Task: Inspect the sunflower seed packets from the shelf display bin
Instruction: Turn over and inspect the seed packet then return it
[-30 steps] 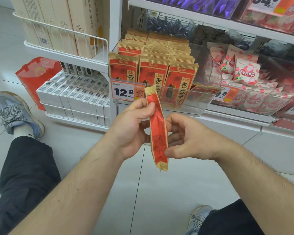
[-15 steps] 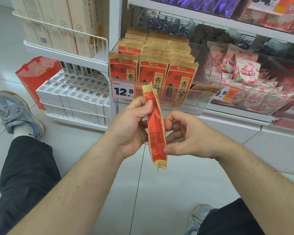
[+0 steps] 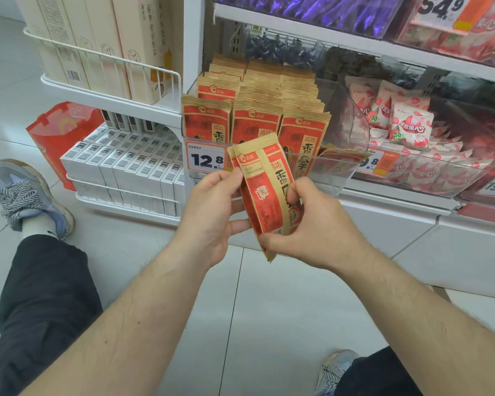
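Note:
I hold red-and-tan sunflower seed packets (image 3: 265,192) in front of the clear display bin (image 3: 335,172); two seem stacked, fanned slightly apart. My left hand (image 3: 209,215) pinches their left edge with thumb and fingers. My right hand (image 3: 309,224) grips the right edge and lower end, fingers curled over the front. Several rows of the same packets (image 3: 255,110) stand upright in the bin behind a 12.8 price tag (image 3: 206,160).
A neighbouring clear bin (image 3: 429,178) holds pink-and-white snack bags. To the left, wire racks carry beige cartons (image 3: 103,44) and white boxes (image 3: 126,161), with a red bag (image 3: 57,132) beside them. My legs and shoes rest on the tiled floor.
The packets were edge-on to me a second ago; now they are turned so their printed faces show and are raised closer to the bin. Both hands shifted their hold.

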Available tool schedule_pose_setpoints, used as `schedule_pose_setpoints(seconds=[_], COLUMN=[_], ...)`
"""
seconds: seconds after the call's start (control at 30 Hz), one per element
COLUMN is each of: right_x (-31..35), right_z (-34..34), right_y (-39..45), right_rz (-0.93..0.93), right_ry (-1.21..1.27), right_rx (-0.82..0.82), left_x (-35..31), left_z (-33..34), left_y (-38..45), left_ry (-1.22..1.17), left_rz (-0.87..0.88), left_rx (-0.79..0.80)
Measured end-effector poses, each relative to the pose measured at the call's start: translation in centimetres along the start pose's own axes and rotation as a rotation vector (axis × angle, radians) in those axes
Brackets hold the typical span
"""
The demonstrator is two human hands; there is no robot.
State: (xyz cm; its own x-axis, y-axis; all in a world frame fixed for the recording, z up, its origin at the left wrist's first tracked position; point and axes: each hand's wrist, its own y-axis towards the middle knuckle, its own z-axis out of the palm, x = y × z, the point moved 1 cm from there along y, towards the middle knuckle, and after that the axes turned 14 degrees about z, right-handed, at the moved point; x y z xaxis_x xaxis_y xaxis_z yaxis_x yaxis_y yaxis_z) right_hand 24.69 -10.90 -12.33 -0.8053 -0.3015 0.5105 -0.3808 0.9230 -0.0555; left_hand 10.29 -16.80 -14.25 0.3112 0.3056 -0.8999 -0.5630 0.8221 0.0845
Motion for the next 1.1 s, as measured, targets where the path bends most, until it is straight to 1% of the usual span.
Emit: schedule_pose_setpoints(seconds=[0.17, 0.23, 0.3, 0.37, 0.43, 0.5, 0.6, 0.77, 0.9, 1.1], right_x=[0.5, 0.9, 1.0, 0.7, 0.1, -0.4, -0.6, -1.1, -1.3, -1.4], right_z=[0.7, 0.8, 0.6, 0.2, -0.3, -1.0, -1.8, -1.8, -1.7, -1.5], right_y=[-0.2, -0.5, -0.7, -0.5, 0.0, 0.6, 0.8, 1.0, 1.1, 1.2], right_rz=[-0.061, -0.063, -0.001, 0.105, 0.164, 0.166, 0.14, 0.064, 0.067, 0.069], right_ry=[-0.087, -0.116, -0.097, 0.062, 0.312, 0.538, 0.683, 0.667, 0.657, 0.639], right_rx=[-0.148, -0.155, -0.126, -0.077, -0.054, -0.032, 0.037, 0.039, 0.04, 0.083], left_x=[-0.1, 0.0, 0.0, 0.0, 0.1, 0.2, 0.3, 0.2, 0.1, 0.1], left_z=[0.0, -0.4, -0.9, -1.3, -1.7, -1.9, -1.8, -1.6, -1.5, -1.6], left_y=[0.0, 0.1, 0.2, 0.1, -0.1, -0.4, -1.0, -1.5, -1.6, -1.6], left_ry=[0.049, 0.064, 0.076, 0.091, 0.118, 0.148, 0.198, 0.258, 0.247, 0.233], left_rz=[0.011, 0.008, 0.01, 0.013, 0.011, 0.006, 0.001, 0.006, 0.003, 0.001], left_rx=[-0.027, -0.048, -0.043, -0.01, 0.031, 0.077, 0.155, 0.222, 0.221, 0.196])
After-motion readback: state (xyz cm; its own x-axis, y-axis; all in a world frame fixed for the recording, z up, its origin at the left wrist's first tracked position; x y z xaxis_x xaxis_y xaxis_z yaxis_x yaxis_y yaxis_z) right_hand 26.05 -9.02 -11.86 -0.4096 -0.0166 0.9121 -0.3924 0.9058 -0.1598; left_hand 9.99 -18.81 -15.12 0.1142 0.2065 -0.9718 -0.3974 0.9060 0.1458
